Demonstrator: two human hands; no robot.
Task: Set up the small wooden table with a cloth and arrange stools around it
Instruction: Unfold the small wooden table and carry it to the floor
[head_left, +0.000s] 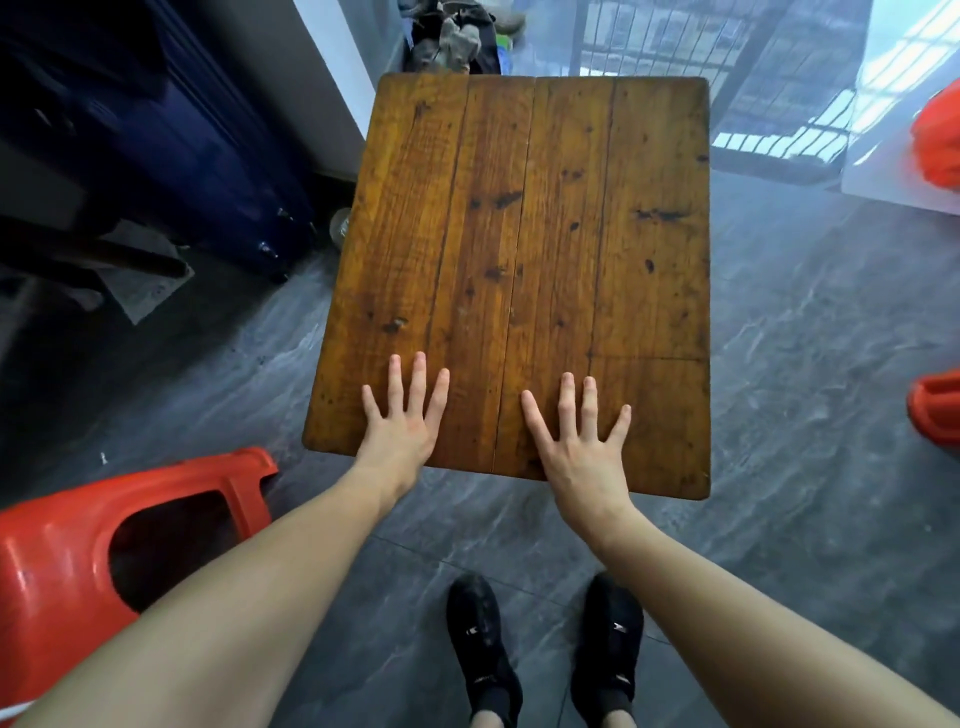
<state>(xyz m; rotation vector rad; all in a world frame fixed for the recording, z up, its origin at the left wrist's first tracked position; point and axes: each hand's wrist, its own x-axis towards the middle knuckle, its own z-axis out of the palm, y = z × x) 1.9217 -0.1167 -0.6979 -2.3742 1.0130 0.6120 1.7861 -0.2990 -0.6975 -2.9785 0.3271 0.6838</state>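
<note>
Dark blue suitcase, black shoes (worn), clothes heap

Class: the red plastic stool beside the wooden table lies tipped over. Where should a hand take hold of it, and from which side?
Judging by its pose, take the red stool with the left hand, coming from above. Its open underside faces up and right, so a grip round a leg or the rim of that opening looks easiest.

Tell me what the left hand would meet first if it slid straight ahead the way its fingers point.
Nothing on the table, as far as this view shows. The left hand lies flat near the front edge of the wooden table, fingers pointing toward the far edge. The bare boards run clear to that edge; beyond it, lower down, lies a heap of clothes.
</note>
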